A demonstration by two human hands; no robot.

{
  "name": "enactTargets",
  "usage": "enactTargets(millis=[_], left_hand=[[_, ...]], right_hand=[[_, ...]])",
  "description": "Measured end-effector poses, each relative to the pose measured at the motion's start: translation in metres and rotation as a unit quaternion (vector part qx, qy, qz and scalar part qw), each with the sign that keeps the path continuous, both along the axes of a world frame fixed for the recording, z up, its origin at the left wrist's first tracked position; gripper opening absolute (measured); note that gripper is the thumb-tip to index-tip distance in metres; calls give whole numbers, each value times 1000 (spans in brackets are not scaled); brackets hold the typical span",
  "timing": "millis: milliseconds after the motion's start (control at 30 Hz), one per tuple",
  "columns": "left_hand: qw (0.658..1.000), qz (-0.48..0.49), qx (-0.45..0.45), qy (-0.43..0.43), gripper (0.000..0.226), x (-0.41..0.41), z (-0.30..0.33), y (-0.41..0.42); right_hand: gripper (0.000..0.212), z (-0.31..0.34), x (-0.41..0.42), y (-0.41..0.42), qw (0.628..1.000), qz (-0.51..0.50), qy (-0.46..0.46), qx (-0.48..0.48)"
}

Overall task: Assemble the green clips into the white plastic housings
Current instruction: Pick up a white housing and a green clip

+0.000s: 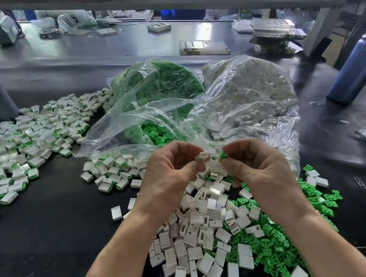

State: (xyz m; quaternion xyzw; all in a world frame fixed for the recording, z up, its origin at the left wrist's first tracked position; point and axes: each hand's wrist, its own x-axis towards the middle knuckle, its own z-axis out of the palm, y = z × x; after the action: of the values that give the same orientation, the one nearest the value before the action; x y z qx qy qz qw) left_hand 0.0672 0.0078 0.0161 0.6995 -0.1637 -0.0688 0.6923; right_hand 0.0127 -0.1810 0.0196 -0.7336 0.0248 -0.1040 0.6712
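My left hand point(170, 171) pinches a white plastic housing point(201, 157) between thumb and fingertips, raised above the table. A short gap to the right, my right hand point(253, 163) pinches a green clip point(223, 156); clip and housing are close but apart. Below my hands lies a heap of loose white housings point(200, 226), with loose green clips point(273, 243) spread under it and to its right.
Assembled white-and-green pieces point(22, 144) cover the black table point(50, 243) at left, with a smaller pile point(113, 171) in the middle. Behind stand a clear bag of green clips point(157, 87) and a bag of white housings point(248, 89). A blue bottle point(357, 65) stands at right.
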Motion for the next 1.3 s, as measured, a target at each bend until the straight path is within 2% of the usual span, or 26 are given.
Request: enactTargets(millis=[100,300,733,1167,1300], left_hand=[[1000,-12,2,-5,18,-1,0,0],[1000,-28,9,-10,17,-1,-1,-1],[998,-56,10,-15,14,-2,-1,-1],[999,-44,22,-21,15,-1,-4,1],[999,-41,0,-21,17,-2,-5,-1]], right_hand=[[26,1,-2,3,1000,3,-11,9],[15,1,-2,5,1000,8,-15,12],[20,-1,-2,8,999,0,-53,1],[14,4,-6,6,997,-7,-42,-64],[19,5,-6,7,1000,-12,-21,-4]])
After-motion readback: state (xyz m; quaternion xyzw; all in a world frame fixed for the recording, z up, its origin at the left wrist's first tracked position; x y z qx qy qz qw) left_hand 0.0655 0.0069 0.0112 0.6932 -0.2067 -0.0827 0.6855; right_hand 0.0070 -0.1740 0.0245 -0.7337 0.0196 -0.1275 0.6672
